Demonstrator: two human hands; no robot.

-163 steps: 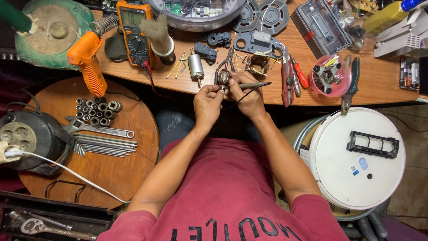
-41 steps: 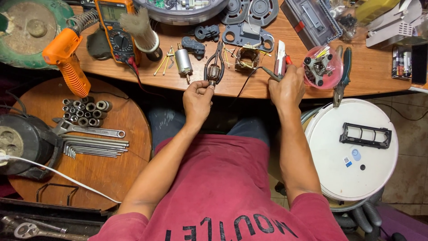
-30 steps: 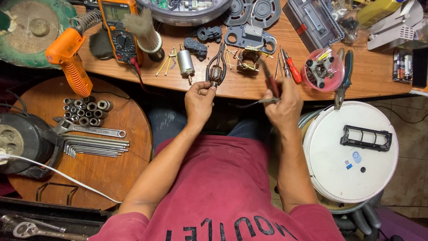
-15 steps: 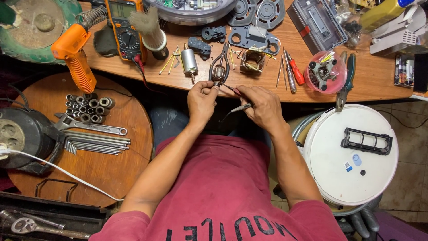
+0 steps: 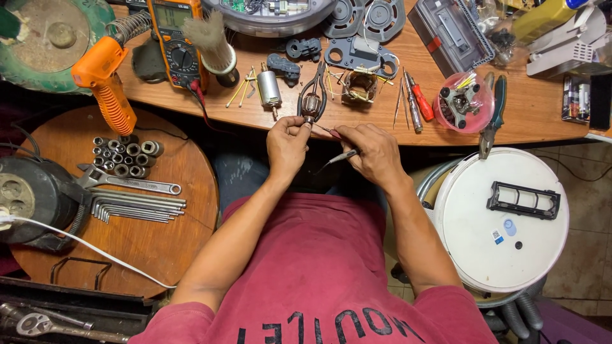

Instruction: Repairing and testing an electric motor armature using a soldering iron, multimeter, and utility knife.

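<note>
The left hand (image 5: 288, 145) was up at the bench edge, thumb and fingertips pinched on the shaft end of a small motor armature (image 5: 310, 108), copper windings showing, which lay on the wooden workbench (image 5: 542, 114) inside the open handles of a pair of pliers (image 5: 317, 86).

The right hand (image 5: 373, 153) was back in close. A second or so ago it was out to the right among the screwdrivers; half a second ago it came in beside the left, and now it sat just right of it, fingers closed around a slim red-handled tool (image 5: 326, 129) whose tip pointed toward the armature, with a thin metal probe (image 5: 338, 158) poking out under the knuckles toward the person's lap. Whether the tip actually touched the armature was too small to tell.

So the reach had fetched a tool, and both hands had settled on the armature; the fine work on it looked to be starting.

Round about: a small cylindrical motor (image 5: 269, 89) just left, an orange multimeter (image 5: 178, 41) and orange heat gun (image 5: 105, 83) further left, a red screwdriver (image 5: 421, 102) to the right, sockets (image 5: 124, 156) and hex keys (image 5: 137, 209) on the round stool, a white robot vacuum (image 5: 503, 223) lower right.
</note>
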